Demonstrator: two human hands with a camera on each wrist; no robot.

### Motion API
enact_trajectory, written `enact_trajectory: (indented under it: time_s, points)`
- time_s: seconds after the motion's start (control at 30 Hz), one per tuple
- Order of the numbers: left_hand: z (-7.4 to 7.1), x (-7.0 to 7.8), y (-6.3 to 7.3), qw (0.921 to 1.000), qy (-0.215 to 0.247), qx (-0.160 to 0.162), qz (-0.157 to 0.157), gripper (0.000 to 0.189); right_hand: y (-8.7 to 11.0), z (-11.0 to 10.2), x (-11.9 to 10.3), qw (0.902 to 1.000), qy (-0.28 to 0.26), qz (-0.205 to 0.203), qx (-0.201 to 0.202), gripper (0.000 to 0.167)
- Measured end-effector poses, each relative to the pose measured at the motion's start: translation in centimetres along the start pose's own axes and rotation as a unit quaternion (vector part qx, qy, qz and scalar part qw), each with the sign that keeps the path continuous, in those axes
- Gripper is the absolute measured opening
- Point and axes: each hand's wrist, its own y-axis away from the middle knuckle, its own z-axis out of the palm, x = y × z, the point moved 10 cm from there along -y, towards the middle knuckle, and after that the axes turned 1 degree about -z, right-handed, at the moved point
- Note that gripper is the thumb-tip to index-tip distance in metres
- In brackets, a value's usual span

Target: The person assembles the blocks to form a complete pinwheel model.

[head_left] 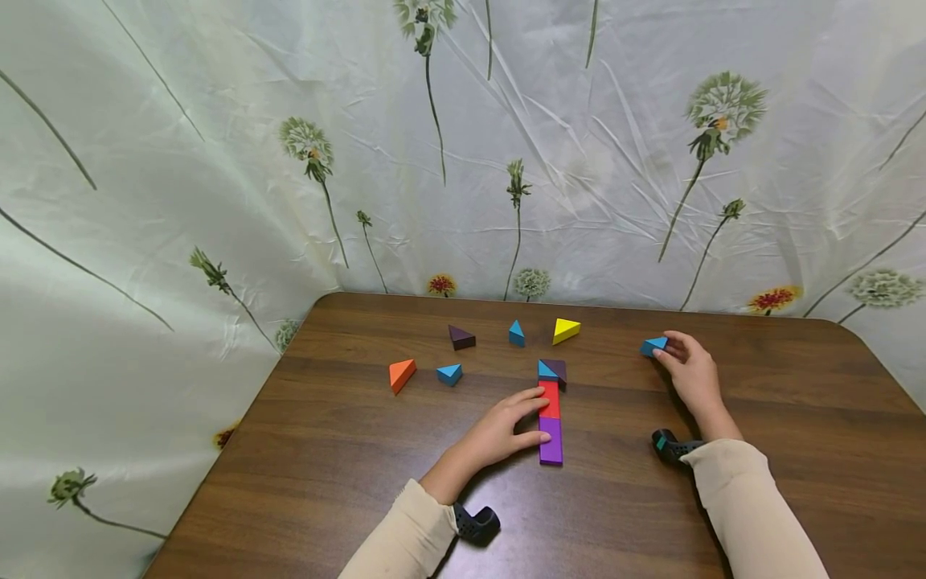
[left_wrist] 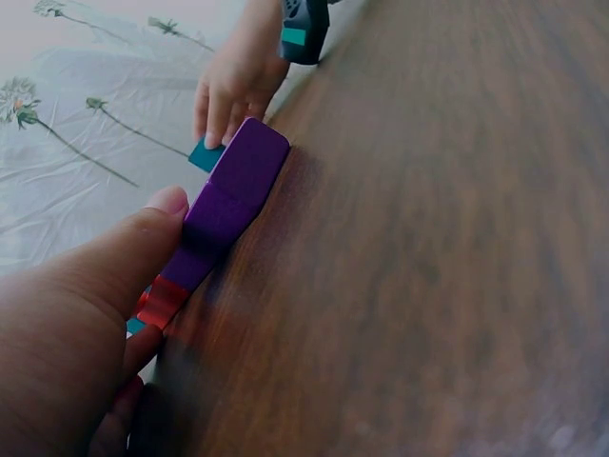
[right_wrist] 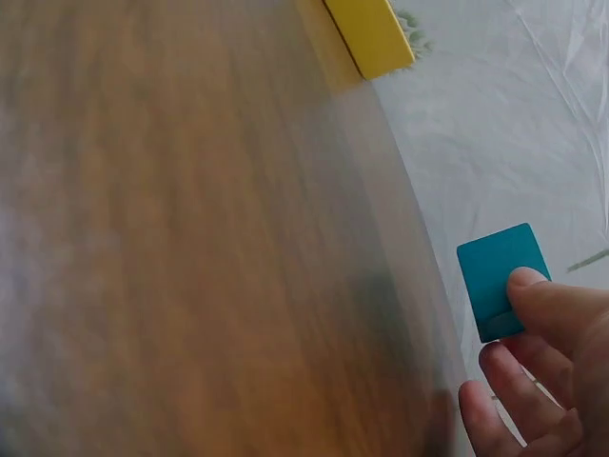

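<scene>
The blue triangular block (head_left: 653,346) is at the right of the wooden table (head_left: 325,482), pinched between the right hand's thumb and fingers; whether its underside meets the tabletop, I cannot tell. From the left, an orange triangular block (head_left: 402,375) lies apart, then a second blue block (head_left: 449,375), with a dark purple block (head_left: 461,338) farther off. The left hand (head_left: 499,430) comes next, fingers spread and relaxed, thumb against a purple rectangular block (head_left: 552,449) and fingertips at a red rectangular block (head_left: 554,406). These two run end to end from near to far, topped at the far end by a blue triangle (head_left: 545,372) and a dark triangle (head_left: 559,371) side by side. Beyond stand a small blue block (head_left: 517,334) and, to its right, a yellow triangular block (head_left: 567,330). Farthest right is the right hand (head_left: 690,374).

The likeliest trouble is the column skewing: a sideways push from the left thumb or fingers could open its seams. The pinched piece might twist or slip, since the grip looks to be at one end.
</scene>
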Motion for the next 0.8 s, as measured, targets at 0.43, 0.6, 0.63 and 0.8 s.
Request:
enact_trajectory:
  time_s: [0.43, 0.6, 0.63, 0.8]
  points:
    - [0.0, 0.0, 0.0, 1.0000, -0.003, -0.001, 0.001, 0.055, -0.1, 0.1, -3.0, 0.9982, -0.024, -0.052, 0.016, 0.036]
    - [0.0, 0.0, 0.0, 1.0000, -0.005, 0.000, 0.002, 0.055, -0.2, 0.6, -4.2, 0.9972, -0.030, -0.067, 0.014, 0.036]
    - [0.1, 0.0, -0.1, 1.0000, -0.005, -0.001, 0.001, 0.055, -0.2, 0.7, -4.4, 0.9969, -0.031, -0.071, 0.015, 0.036]
    - [0.1, -0.1, 0.0, 1.0000, -0.006, -0.001, -0.001, 0.055, -0.2, 1.2, -5.7, 0.9951, -0.041, -0.089, 0.010, 0.036]
